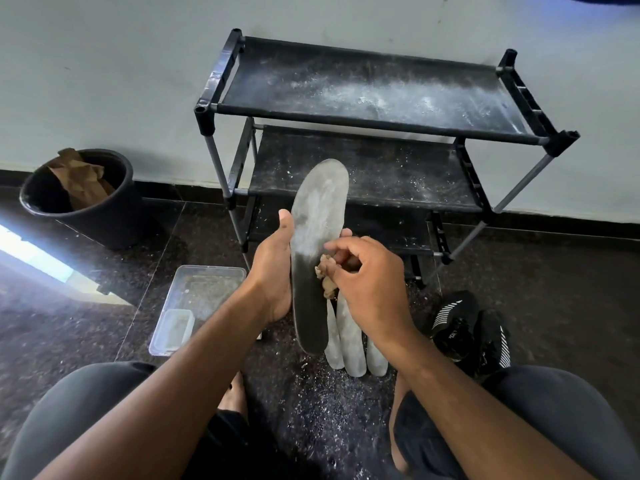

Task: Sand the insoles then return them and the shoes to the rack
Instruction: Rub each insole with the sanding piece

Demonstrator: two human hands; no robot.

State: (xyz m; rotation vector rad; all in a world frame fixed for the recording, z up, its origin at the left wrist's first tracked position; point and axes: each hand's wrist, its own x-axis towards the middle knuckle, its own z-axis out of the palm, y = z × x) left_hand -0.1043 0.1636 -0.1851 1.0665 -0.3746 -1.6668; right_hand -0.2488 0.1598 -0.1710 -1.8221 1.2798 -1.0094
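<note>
My left hand (pixel 272 268) grips a long grey insole (pixel 317 237) upright in front of me, thumb along its left edge. The insole's upper half is pale and dusty, its lower half dark. My right hand (pixel 367 282) pinches a crumpled scrap of tan sandpaper (pixel 325 277) against the insole's right side at mid-length. Three more pale insoles (pixel 348 344) lie side by side on the floor just below my hands. A pair of black shoes (pixel 467 327) with white stripes sits on the floor to the right. The black three-tier rack (pixel 377 112) stands against the wall, its shelves bare and dusted white.
A black bucket (pixel 104 216) holding brown paper stands at the left by the wall. A clear plastic tray (pixel 199 299) with a smaller box inside lies on the dark floor left of my hands. Pale sanding dust covers the floor between my knees.
</note>
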